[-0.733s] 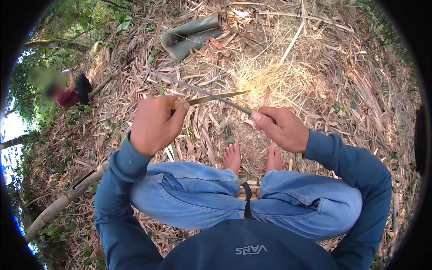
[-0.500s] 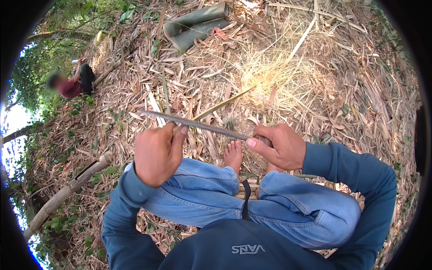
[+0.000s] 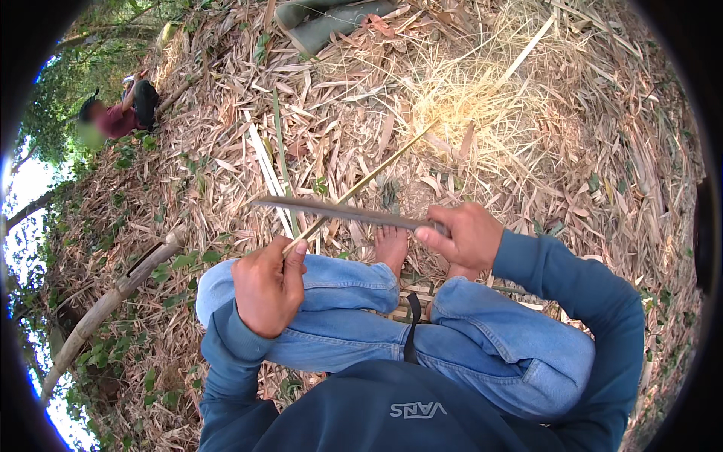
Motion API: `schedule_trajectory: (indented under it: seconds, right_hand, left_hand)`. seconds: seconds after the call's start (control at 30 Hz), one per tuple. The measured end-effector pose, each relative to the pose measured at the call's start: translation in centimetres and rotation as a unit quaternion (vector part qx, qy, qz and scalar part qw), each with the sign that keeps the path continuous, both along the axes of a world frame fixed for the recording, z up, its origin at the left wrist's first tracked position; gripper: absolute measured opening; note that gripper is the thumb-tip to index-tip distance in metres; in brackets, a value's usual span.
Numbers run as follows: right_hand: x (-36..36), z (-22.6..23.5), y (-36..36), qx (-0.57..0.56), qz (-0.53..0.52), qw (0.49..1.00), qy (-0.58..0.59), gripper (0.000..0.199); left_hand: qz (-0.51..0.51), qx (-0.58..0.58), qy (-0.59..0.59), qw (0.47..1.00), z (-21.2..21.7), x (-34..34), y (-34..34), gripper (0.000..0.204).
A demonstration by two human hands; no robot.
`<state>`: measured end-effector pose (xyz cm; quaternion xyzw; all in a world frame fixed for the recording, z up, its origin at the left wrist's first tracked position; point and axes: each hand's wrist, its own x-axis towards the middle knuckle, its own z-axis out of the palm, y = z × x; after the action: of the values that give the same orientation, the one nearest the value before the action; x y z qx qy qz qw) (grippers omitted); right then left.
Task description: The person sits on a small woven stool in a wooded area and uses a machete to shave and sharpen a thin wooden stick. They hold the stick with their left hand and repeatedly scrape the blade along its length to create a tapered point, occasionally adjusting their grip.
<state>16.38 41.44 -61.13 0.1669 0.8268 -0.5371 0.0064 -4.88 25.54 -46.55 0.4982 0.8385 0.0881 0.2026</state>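
Observation:
My left hand is closed around the near end of a thin bamboo strip, which slants away to the right over the ground. In my right hand is the handle of a long knife, its dark blade pointing left. The blade crosses the strip a short way beyond my left fingers and seems to touch it. Most of the handle is hidden by my right fingers. A heap of pale, curly bamboo shavings lies on the ground past the strip's far end.
Split bamboo strips lie beyond my left hand. Green rubber boots rest at the far edge. A bamboo pole slants on the left. Another person sits at far left. Dry leaves cover the ground.
My left hand has drawn slightly toward me, exposing more strip between it and the blade. The blade sits farther from my left fingers. The view has shifted, so the boots appear higher.

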Motion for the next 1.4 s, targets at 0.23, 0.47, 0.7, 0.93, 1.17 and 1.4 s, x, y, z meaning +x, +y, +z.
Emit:
schedule_trajectory:
  seconds: [0.23, 0.47, 0.7, 0.93, 1.17, 1.4]
  right_hand:
    - [-0.7, 1.2, 0.0, 0.023, 0.008, 1.0, -0.011, 0.054]
    - [-0.7, 0.7, 0.6, -0.012, 0.024, 0.997, -0.074, 0.06]
    - [-0.9, -2.8, 3.0, 0.053, -0.051, 0.993, -0.092, 0.061]
    - [0.9, -6.6, 4.0, 0.06, -0.056, 0.988, -0.132, 0.061]
    - [-0.2, -6.3, 3.1, 0.024, -0.056, 0.987, -0.151, 0.067]
    - [2.0, -9.3, 4.8, 0.057, -0.083, 0.984, -0.15, 0.07]
  left_hand:
    - [-0.001, 0.001, -0.011, 1.0, -0.4, -0.1, -0.3, 0.023]
    - [-0.001, 0.002, -0.032, 0.999, -0.5, -0.3, -0.4, 0.024]
    - [0.021, -0.006, -0.034, 0.999, -0.5, -0.6, 0.2, 0.023]
    - [0.029, -0.001, -0.05, 0.998, -0.4, -0.4, 0.5, 0.03]
    - [0.058, -0.022, -0.042, 0.997, -0.7, -1.2, 0.4, 0.032]
    - [0.114, 0.012, -0.09, 0.989, -0.8, -1.7, 0.3, 0.032]
